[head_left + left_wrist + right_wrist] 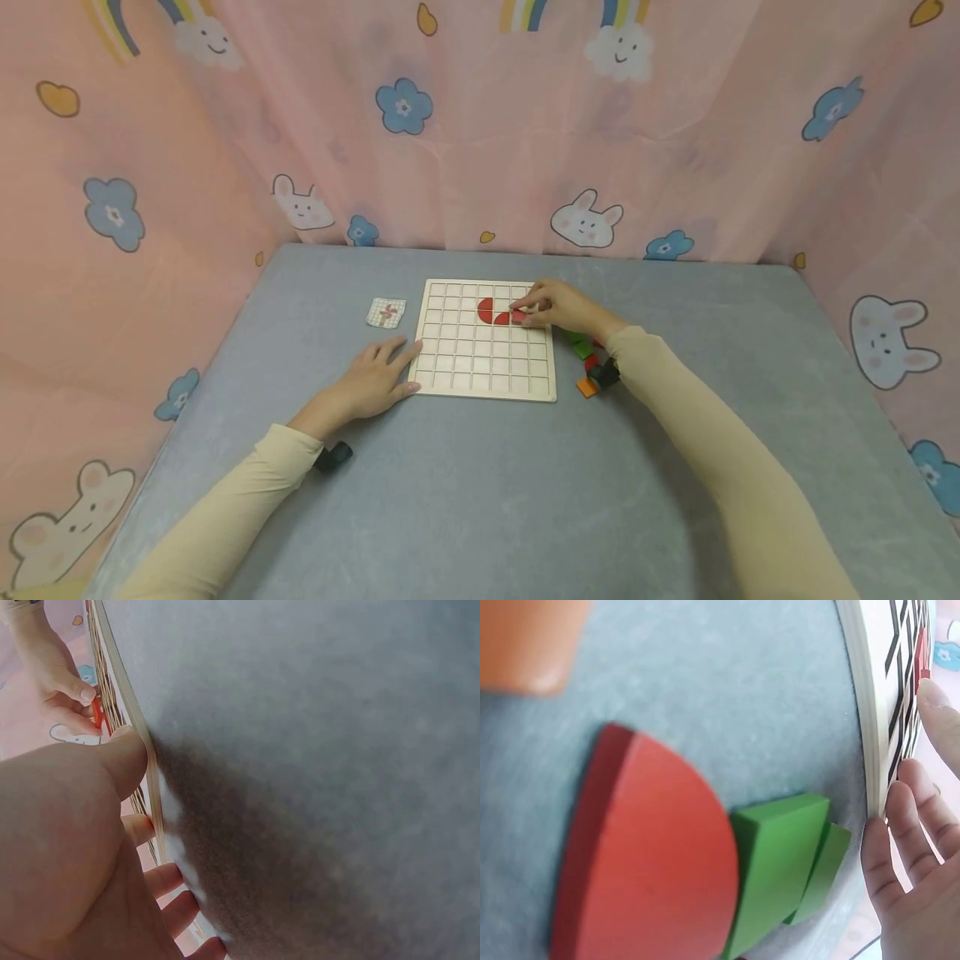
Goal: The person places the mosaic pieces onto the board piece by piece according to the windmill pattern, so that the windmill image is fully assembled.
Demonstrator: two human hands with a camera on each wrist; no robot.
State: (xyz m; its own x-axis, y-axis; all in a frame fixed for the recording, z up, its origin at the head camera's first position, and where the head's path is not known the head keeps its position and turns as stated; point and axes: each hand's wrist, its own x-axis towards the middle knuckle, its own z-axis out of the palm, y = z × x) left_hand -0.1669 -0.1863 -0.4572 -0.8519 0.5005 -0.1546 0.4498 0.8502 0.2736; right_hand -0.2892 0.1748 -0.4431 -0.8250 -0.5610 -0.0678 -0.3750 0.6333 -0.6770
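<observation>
A pale wooden grid board (pixel 453 365) lies on the grey table. My left hand (pixel 371 385) rests at its left side, thumb and fingers spread along the edge. Over the upper right of the grid, my right hand (pixel 561 307) pinches a small red block (pixel 519 317) between thumb and finger. The left wrist view shows that red block (pixel 97 712) edge-on at the fingertips. Just left of these fingers, a rounded red piece (pixel 485 312) and another red piece (pixel 502 319) lie on the grid.
A small card (pixel 387 313) with a red pattern on a grid lies left of the board. To the right are loose blocks: a red quarter-round block (pixel 660 855), green blocks (pixel 776 862) and an orange block (pixel 587 387), partly under my right wrist. A patterned pink curtain (pixel 480 167) hangs behind the table.
</observation>
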